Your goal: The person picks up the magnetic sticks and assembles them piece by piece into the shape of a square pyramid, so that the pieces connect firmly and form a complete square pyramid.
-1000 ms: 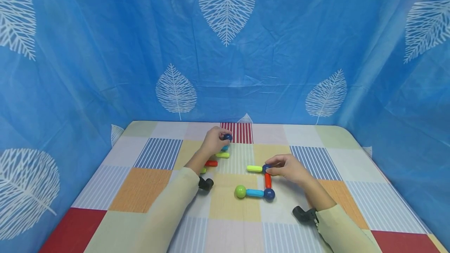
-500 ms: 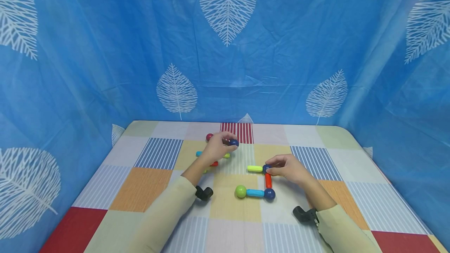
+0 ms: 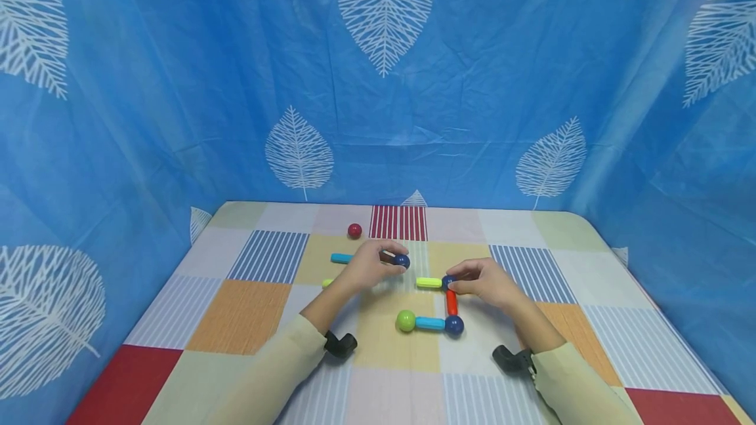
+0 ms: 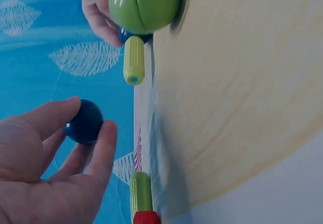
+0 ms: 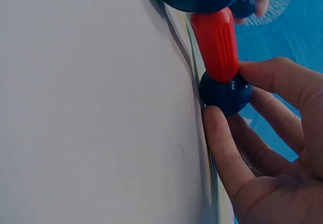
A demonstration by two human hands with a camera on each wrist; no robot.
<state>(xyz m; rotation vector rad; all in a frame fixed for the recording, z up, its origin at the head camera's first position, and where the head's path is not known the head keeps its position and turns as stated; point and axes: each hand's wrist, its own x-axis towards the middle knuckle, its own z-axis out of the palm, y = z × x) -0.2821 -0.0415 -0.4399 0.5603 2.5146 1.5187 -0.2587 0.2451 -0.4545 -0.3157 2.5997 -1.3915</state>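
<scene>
My left hand [image 3: 371,266] holds a dark blue ball [image 3: 402,261] between thumb and fingers; the left wrist view shows it raised beside the tablecloth. Just right of it, my right hand [image 3: 485,282] pinches another dark blue ball [image 5: 225,94], the upper corner of a joined shape. From that corner a yellow-green stick [image 3: 428,283] points left toward the held ball, its far end bare. A red stick [image 3: 451,303] runs down to a second dark blue corner ball [image 3: 454,326]. There a light blue stick [image 3: 430,323] leads left to a green ball [image 3: 405,321].
A red ball [image 3: 354,231] lies behind my left hand. Left of that hand are a loose light blue stick [image 3: 340,258] and a partly hidden yellow-green stick [image 3: 327,283]. A red stick end [image 4: 146,217] shows low in the left wrist view. Blue leaf-print curtains surround the patchwork-covered table.
My left hand has carried the dark blue ball toward me and slightly right, nearer the joined shape, uncovering the red ball and the loose light blue stick. My right hand stays in place.
</scene>
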